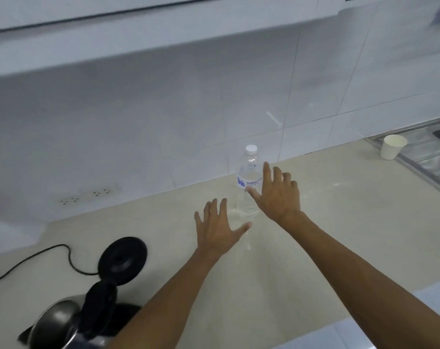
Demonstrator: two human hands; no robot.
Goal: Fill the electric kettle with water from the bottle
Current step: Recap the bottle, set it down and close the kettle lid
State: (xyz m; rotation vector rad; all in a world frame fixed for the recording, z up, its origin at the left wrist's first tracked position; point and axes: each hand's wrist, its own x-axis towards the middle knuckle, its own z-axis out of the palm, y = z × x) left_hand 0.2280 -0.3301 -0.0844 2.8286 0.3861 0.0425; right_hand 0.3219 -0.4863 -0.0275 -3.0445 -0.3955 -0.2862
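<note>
1. One clear plastic water bottle (248, 182) stands upright on the beige countertop (339, 222), near the tiled wall (163, 134). Its white cap (251, 148) is on, and a label with blue print wraps its upper half.
2. Two bare hands reach toward it. The right hand (278, 195) is spread wide, fingers apart, just to the right of the bottle's label — the thumb tip overlaps the label in this view, but whether it touches cannot be told. It grasps nothing.
3. The left hand (220, 229) is likewise spread and empty, lower than the right hand and just left of the bottle's base, its thumb pointing toward the base without clearly meeting it.
4. One electric kettle (63, 323), steel with a black handle, sits well to the left of the left forearm at the bottom edge of the view, off its base.
5. One round black kettle base (123, 259) lies on the counter beyond the kettle, left of the left hand; a single black cord (37, 258) runs from it toward the left edge.
6. Two wall sockets (88, 195) sit side by side low on the tiles, far left of both hands.
7. One white paper cup (392, 146) stands well to the right of the right hand, at the edge of a steel sink drainer (430, 157).
</note>
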